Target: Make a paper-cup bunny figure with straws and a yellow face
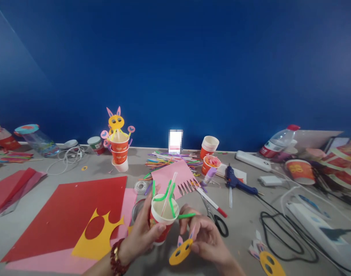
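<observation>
**Asker:** Where is the cup, and how is it held?

**Describer:** A red paper cup [166, 222] is held near the middle of the scene. Its wall is gripped from the left by the left hand [142, 234], the thumb on the near side.

**Asker:** And the right hand?

**Describer:** A yellow paper face [180, 253] is pinched by its right edge between thumb and finger of the right hand [205, 237], just to the near right of the cup. Whether the green stem [187, 216] above is touched cannot be told.

**Asker:** Which step is shown?

**Describer:** Cup and face appear to be handled together, not joined. A steady cup and a light pinch on thin paper seem to be called for.

**Asker:** Which way do they point?

**Describer:** The cup's long axis is roughly upright, mouth up; a pale straw [170, 193] is leaned inside it, its top toward the far right. The face is tilted, its long axis run from near left to far right, pink ears toward the far side.

**Asker:** What lies around?

**Describer:** Scissors [212, 216] are seen to the right, a red sheet [77, 199] to the left, and a cup figure [119, 146] at far left.
</observation>
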